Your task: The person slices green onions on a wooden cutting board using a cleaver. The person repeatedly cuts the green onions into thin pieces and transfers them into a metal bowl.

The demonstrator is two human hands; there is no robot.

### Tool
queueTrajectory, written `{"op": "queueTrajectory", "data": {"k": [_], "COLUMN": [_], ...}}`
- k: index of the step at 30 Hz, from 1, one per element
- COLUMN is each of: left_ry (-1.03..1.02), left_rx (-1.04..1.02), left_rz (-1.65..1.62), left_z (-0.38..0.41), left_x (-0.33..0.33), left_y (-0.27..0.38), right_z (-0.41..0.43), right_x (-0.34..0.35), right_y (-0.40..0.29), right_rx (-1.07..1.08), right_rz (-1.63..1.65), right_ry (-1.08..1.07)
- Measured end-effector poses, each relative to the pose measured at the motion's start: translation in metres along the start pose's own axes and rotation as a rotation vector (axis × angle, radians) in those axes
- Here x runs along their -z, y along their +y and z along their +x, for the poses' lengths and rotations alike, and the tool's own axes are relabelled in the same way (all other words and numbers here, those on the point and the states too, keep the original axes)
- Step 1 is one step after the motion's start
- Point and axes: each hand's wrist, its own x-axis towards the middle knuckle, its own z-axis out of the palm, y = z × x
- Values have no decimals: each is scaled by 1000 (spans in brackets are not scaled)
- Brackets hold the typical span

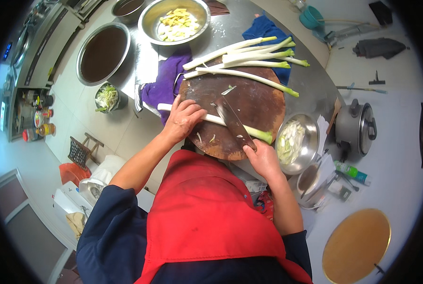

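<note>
On a round wooden chopping block (229,142) lies a long leek-like green onion stalk (213,119), its white end jutting past the block's left edge. My left hand (183,120) presses over the stalk's white part, fingers curled around it. The handle of a cleaver (238,126) is gripped in my right hand (264,158); the blade, partly blurred, crosses over the stalk. Several more green onion stalks (245,56) are piled at the block's far side, over a blue cloth (264,28). A few small scraps (229,89) are scattered on the wood.
A steel bowl of sliced green onion (293,142) stands right of the block. Beyond are a basin of pale yellow slices (177,25) and a basin of dark liquid (103,55). A purple cloth (163,80) lies left; a bin of trimmings (107,98) is lower. A lidded cooker (355,127) is at right.
</note>
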Motion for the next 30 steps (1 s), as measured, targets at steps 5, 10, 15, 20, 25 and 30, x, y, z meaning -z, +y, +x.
{"op": "queueTrajectory", "data": {"k": [5,10,15,20,25,30], "left_ry": [8,104,141,172,172,157], "left_rx": [275,289,273,249,246,238], "left_rz": [-19,8,-89,-143,-171,-203], "left_z": [-18,-24,-27,-25,-21,-29], "left_x": [12,9,5,2,5,-2], "left_y": [2,12,12,9,8,2], "right_z": [10,13,10,14,20,30], "right_x": [6,13,26,25,14,23], "right_y": [0,1,-6,5,6,14], "right_rx": [1,21,13,41,21,53], "right_rz": [-17,-156,-251,-186,-197,-249], "right_ry": [-82,-108,-109,-135,-149,-200]}}
